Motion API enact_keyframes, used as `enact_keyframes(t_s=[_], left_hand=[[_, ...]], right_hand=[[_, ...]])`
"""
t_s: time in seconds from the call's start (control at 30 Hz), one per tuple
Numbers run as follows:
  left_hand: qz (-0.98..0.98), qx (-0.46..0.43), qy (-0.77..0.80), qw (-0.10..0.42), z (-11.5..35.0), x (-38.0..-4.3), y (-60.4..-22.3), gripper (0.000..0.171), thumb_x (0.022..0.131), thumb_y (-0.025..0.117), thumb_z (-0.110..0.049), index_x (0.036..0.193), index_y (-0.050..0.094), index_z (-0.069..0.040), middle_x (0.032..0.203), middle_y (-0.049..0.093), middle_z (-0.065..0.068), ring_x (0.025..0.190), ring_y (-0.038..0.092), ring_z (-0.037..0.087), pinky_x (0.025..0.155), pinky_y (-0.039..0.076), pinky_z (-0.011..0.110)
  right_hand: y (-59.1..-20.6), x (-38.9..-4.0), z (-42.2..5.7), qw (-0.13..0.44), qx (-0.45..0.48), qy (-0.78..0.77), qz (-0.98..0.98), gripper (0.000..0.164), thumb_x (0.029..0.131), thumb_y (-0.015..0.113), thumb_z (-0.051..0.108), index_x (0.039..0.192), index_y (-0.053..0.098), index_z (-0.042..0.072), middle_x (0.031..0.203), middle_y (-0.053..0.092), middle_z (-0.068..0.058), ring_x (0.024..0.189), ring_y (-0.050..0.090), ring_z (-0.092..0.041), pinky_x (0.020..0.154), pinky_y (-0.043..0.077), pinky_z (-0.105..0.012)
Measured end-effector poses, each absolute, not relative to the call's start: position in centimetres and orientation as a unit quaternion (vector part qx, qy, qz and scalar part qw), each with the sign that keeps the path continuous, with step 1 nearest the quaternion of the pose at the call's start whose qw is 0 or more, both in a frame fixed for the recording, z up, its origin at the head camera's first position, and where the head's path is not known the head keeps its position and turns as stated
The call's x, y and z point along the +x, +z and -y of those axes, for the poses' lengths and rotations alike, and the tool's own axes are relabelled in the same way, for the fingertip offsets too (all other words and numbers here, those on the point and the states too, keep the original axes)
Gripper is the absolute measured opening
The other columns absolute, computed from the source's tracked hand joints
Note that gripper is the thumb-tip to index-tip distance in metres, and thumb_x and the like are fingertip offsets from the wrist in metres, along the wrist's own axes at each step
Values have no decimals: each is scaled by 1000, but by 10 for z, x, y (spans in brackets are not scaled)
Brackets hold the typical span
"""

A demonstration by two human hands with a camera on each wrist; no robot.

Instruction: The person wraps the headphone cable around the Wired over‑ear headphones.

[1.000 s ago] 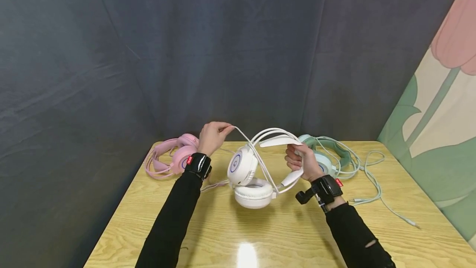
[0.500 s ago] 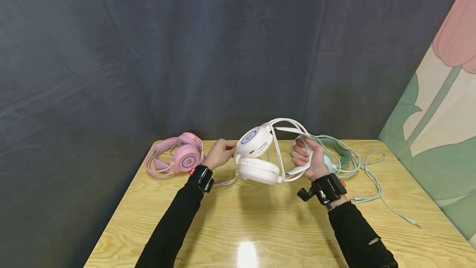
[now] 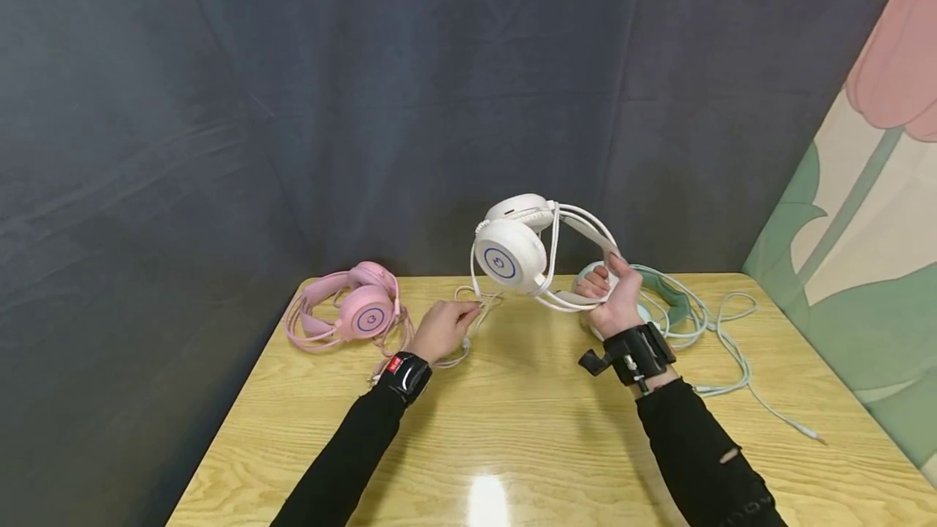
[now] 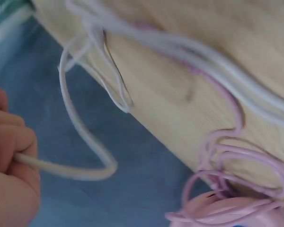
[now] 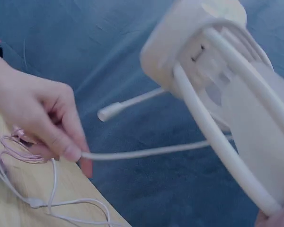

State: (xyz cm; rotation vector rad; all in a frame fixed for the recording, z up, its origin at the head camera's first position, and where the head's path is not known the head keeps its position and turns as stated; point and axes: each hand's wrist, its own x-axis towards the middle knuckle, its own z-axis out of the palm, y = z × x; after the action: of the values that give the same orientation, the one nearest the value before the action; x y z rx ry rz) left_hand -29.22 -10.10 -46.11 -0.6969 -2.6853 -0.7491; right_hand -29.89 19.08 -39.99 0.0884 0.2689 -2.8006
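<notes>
My right hand (image 3: 615, 299) grips the headband of a pair of white headphones (image 3: 510, 255) and holds them up above the table, ear cups toward the left. Lower and to the left, my left hand (image 3: 443, 330) pinches the white cable (image 5: 156, 152) between thumb and fingers. From there the cable runs to the headphones in the right wrist view, where a short microphone boom (image 5: 112, 111) also sticks out. More of this cable lies in loose loops on the tabletop near the left hand. In the left wrist view a bent cable length (image 4: 80, 125) leaves the curled fingers.
Pink headphones (image 3: 369, 315) with a bunched pink cord lie at the table's back left. Mint-green headphones (image 3: 675, 309) rest behind the right hand, their cord (image 3: 743, 368) trailing right. A dark curtain (image 3: 439, 104) hangs behind the wooden table (image 3: 512, 446).
The white headphones have risen and turned, with one round logo cup now facing forward. My left hand has come down toward the tabletop, beside the loose cable.
</notes>
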Motion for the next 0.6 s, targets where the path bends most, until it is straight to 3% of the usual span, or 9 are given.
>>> enact_keyframes(t_s=[0.1,0.33,0.6], left_hand=[[932,-268,-203,139,91,-284,-463,22,100,57,-24,111,74,-16,88,74,1,78,70,18,69,54,40],[927,-326,-110,151,71,-271,-456,15,99,58,-22,88,66,-17,71,67,-2,70,70,19,57,53,35],[911,-372,-78,158,61,-256,-442,6,97,61,-23,92,65,-23,76,70,-8,73,70,14,56,52,31]], right_hand=[[-392,-299,-183,119,70,-984,-112,47,102,33,33,60,32,11,57,12,8,48,11,-7,38,27,-27],[-383,-300,-167,66,141,-979,-130,47,103,33,32,60,32,12,46,22,3,38,20,-11,33,27,-28],[-387,-299,-153,17,171,-963,-208,41,103,36,30,66,28,15,43,25,3,36,21,-10,38,21,-22]])
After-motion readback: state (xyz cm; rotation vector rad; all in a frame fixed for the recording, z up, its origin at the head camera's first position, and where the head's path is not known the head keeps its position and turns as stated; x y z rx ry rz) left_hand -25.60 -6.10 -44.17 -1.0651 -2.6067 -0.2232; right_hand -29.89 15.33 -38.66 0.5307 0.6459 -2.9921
